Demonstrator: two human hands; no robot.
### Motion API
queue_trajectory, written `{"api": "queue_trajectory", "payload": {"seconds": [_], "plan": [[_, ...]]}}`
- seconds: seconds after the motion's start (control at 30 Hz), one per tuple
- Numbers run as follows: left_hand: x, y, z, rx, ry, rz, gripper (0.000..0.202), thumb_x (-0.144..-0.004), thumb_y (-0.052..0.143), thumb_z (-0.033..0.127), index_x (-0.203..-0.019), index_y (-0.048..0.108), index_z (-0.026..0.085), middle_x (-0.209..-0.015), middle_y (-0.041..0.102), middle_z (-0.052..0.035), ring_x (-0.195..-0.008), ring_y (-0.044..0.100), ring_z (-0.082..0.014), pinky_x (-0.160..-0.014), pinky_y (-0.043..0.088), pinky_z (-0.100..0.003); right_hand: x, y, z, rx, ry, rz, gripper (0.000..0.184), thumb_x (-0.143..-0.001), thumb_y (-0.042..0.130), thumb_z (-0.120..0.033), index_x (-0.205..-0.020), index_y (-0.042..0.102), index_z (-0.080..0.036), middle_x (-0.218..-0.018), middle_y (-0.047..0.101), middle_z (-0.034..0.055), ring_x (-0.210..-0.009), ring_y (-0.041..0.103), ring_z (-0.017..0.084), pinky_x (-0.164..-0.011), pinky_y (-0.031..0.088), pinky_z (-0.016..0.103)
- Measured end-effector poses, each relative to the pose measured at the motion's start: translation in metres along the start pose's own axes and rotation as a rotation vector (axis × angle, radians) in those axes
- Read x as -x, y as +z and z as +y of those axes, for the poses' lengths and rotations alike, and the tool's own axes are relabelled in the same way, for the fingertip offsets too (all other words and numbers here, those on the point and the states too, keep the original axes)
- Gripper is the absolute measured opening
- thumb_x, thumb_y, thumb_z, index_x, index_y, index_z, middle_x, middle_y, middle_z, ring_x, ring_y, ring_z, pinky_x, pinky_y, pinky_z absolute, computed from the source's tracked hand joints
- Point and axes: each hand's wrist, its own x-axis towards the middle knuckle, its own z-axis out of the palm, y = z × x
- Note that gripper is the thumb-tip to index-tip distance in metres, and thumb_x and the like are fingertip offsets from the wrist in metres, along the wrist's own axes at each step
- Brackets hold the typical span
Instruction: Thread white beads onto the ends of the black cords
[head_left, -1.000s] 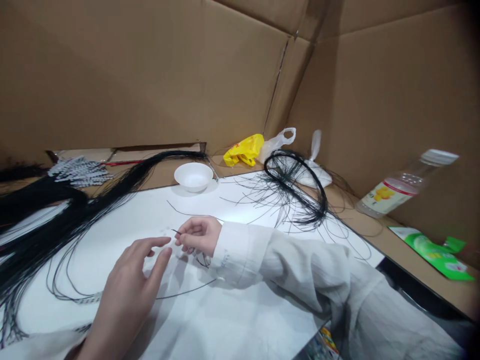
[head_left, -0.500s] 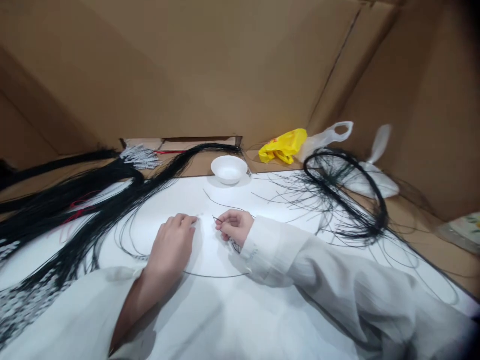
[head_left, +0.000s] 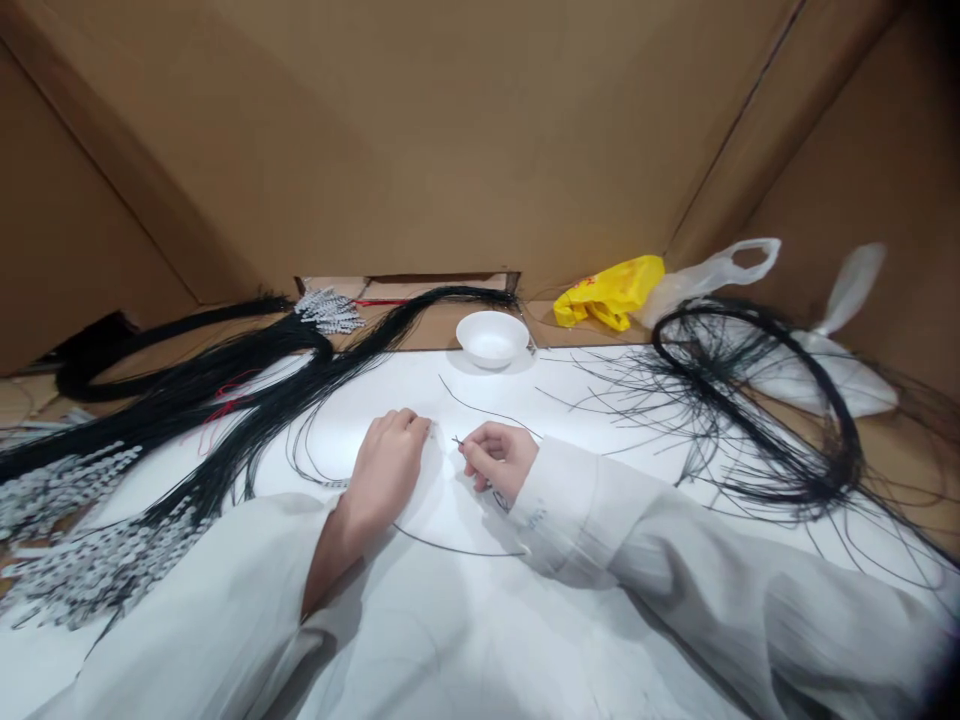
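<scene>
My right hand [head_left: 499, 460] pinches a thin black cord [head_left: 457, 442] between thumb and fingertips, its short end sticking out to the left. More dark loops and small pale pieces show partly under that palm. To the left, my left hand [head_left: 388, 462] rests on the white board [head_left: 427, 510] with its fingers bent and held together. Tiny whitish bits lie by its fingertips, and whether it grips one is too small to tell. The two hands are a short gap apart. A stretch of cord curves across the board between the wrists.
A white bowl [head_left: 493, 340] stands beyond my hands. Bundles of black cords [head_left: 285, 405] with white beaded ends [head_left: 112, 560] spread on the left. At right lie a coil of black cord [head_left: 840, 420], a yellow bag [head_left: 611, 292] and clear plastic bags [head_left: 847, 375]. Cardboard walls [head_left: 420, 150] surround the board.
The view has turned left, so everything sits further right in the picture. My right fingertips are slightly closer to my left hand, still pinching the cord.
</scene>
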Motion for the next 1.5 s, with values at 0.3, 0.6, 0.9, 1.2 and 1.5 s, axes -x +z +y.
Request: {"api": "queue_trajectory", "payload": {"seconds": [0.3,0.6,0.9,1.2,1.5], "plan": [[0.0008,-0.0008,0.0,0.012,0.063,0.002,0.023,-0.089,0.04,0.019,-0.093,0.062,0.016,-0.086,0.061,-0.0073,-0.083,0.053,-0.0217,-0.076,0.039,-0.034,0.0002,0.0016,0.0008,0.059,-0.027,-0.016,0.002,-0.064,0.053,-0.016,-0.062,0.054,-0.016,-0.045,0.051,-0.0049,-0.035,0.046,0.006,-0.039,0.038,0.017],[0.0032,-0.0032,-0.0001,0.042,0.052,-0.014,0.024,-0.089,0.037,0.019,-0.091,0.061,0.015,-0.085,0.06,-0.0078,-0.084,0.054,-0.0216,-0.076,0.04,-0.034,0.0022,0.002,0.0006,0.034,-0.028,-0.045,0.012,-0.063,0.052,-0.015,-0.072,0.06,-0.014,-0.042,0.051,-0.0052,-0.033,0.042,0.005,-0.038,0.036,0.016],[0.0032,-0.0033,0.0022,0.119,0.095,-0.061,0.025,-0.087,0.041,0.016,-0.105,0.058,0.017,-0.091,0.06,-0.0083,-0.085,0.053,-0.0215,-0.078,0.042,-0.034,0.001,0.0019,0.0001,0.032,-0.01,-0.031,0.007,-0.061,0.051,-0.013,-0.067,0.054,-0.015,-0.047,0.057,-0.0029,-0.034,0.045,0.006,-0.038,0.037,0.016],[0.0039,-0.005,0.0026,0.152,0.119,-0.098,0.019,-0.084,0.043,0.011,-0.092,0.06,0.015,-0.088,0.059,-0.0074,-0.083,0.052,-0.0202,-0.076,0.042,-0.033,0.003,0.002,0.0012,0.025,-0.017,-0.057,0.003,-0.062,0.053,-0.017,-0.065,0.052,-0.016,-0.049,0.055,-0.0032,-0.036,0.05,0.008,-0.038,0.038,0.017],[0.0071,-0.0023,-0.0002,0.172,0.061,-0.033,0.019,-0.087,0.039,0.015,-0.086,0.057,0.016,-0.086,0.058,-0.0082,-0.085,0.051,-0.0217,-0.078,0.042,-0.036,0.0062,0.0025,-0.0042,0.072,-0.067,-0.019,0.001,-0.063,0.052,-0.015,-0.064,0.052,-0.016,-0.051,0.054,-0.0009,-0.045,0.051,0.009,-0.046,0.042,0.02]]}}
